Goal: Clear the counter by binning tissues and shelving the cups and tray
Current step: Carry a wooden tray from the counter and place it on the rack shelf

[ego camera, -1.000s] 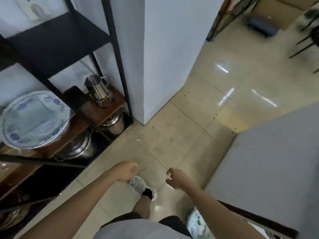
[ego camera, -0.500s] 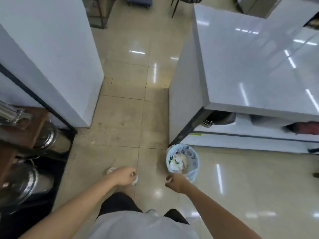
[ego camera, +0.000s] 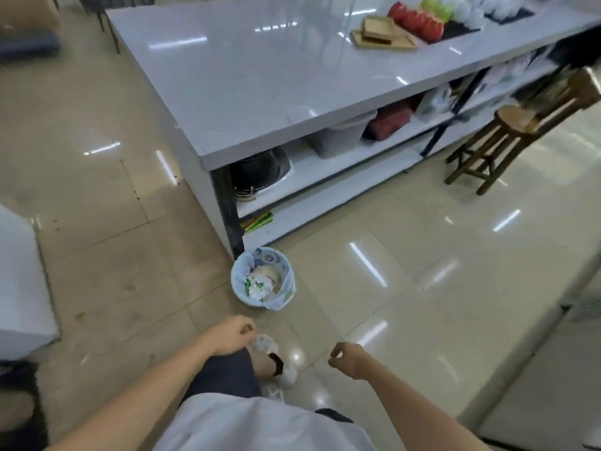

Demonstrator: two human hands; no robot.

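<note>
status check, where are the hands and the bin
Left hand and right hand loosely curled, nothing visibly held. Bin on the floor at the counter corner, tissues inside. Floor path to it open.

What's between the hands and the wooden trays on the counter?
Nothing solid: open floor and bare counter top lie between the left hand, right hand and wooden trays. The bin sits by the counter's corner leg.

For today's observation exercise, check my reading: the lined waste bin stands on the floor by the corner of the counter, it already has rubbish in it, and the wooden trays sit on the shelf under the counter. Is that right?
Not quite. The bin is on the floor by the counter corner with rubbish inside, but the wooden trays lie on top of the counter, not on the shelf under it. The head view shows this.
</note>
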